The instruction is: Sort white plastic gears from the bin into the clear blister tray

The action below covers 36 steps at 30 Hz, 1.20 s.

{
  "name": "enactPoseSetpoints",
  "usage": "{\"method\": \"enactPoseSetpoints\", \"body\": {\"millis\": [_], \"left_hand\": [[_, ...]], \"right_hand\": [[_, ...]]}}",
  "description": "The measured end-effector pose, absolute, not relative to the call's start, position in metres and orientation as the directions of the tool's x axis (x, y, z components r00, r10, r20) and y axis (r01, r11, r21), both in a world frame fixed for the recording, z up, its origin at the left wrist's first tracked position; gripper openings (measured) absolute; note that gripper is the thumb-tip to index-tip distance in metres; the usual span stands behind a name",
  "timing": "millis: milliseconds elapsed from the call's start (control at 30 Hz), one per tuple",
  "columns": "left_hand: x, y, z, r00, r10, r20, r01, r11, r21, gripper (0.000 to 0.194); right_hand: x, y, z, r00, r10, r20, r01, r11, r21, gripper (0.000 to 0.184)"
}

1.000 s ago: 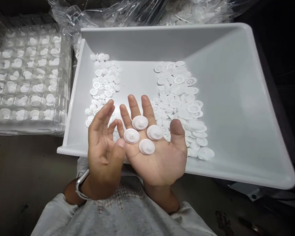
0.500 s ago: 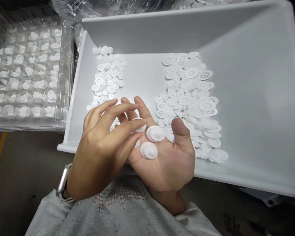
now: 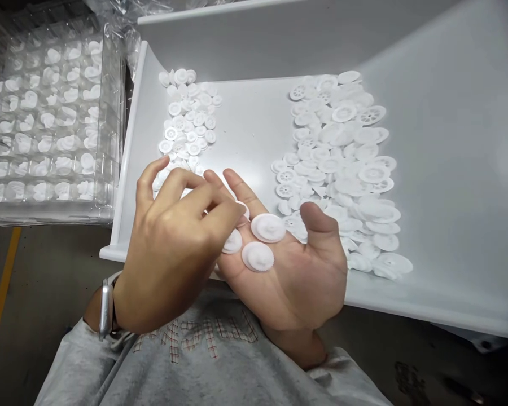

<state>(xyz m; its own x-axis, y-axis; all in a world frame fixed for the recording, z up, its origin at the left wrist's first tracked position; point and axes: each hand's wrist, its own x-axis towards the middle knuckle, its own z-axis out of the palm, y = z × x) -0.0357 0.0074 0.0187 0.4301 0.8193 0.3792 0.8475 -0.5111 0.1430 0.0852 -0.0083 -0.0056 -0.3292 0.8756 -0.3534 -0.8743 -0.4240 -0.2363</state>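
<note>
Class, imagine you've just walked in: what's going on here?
A person has four white discs on the open, upturned right hand. The left hand is over it, fingers at one disc; whether they grip it is unclear. Below, loose white pieces lie in two groups in a grey bin. A clear compartment tray of white parts is on the left.

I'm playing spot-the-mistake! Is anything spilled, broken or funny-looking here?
Nothing big stands out: the piled white wheels lie inside the gray tray. Only a few tiny specks dot its bare middle, too small to identify.
</note>
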Motion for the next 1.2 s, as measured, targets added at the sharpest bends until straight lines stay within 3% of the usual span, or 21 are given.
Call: {"method": "enactPoseSetpoints", "body": {"millis": [300,633,867,1033,1200], "left_hand": [[-0.044,0.011,0.011,0.363,0.788,0.497,0.778,-0.550,0.303,0.015],[-0.053,0.005,0.019,0.312,0.843,0.438,0.795,-0.484,0.365,0.036],[-0.055,0.001,0.026,0.328,0.855,0.401,0.803,-0.476,0.359,0.021],[-0.059,0.000,0.029,0.440,0.839,0.321,0.759,-0.538,0.365,0.010],[-0.057,0.001,0.021,0.392,0.850,0.352,0.791,-0.507,0.343,0.004]], "right_hand": [[0.084,-0.008,-0.008,-0.293,0.885,-0.361,-0.881,-0.397,-0.259,0.052],[0.086,-0.009,-0.006,-0.305,0.879,-0.366,-0.856,-0.422,-0.299,0.044],[0.085,-0.008,-0.006,-0.323,0.877,-0.355,-0.812,-0.450,-0.373,0.044],[0.086,-0.008,-0.007,-0.338,0.874,-0.349,-0.816,-0.457,-0.354,0.040],[0.087,-0.008,-0.009,-0.352,0.872,-0.341,-0.771,-0.477,-0.423,0.038]]}}
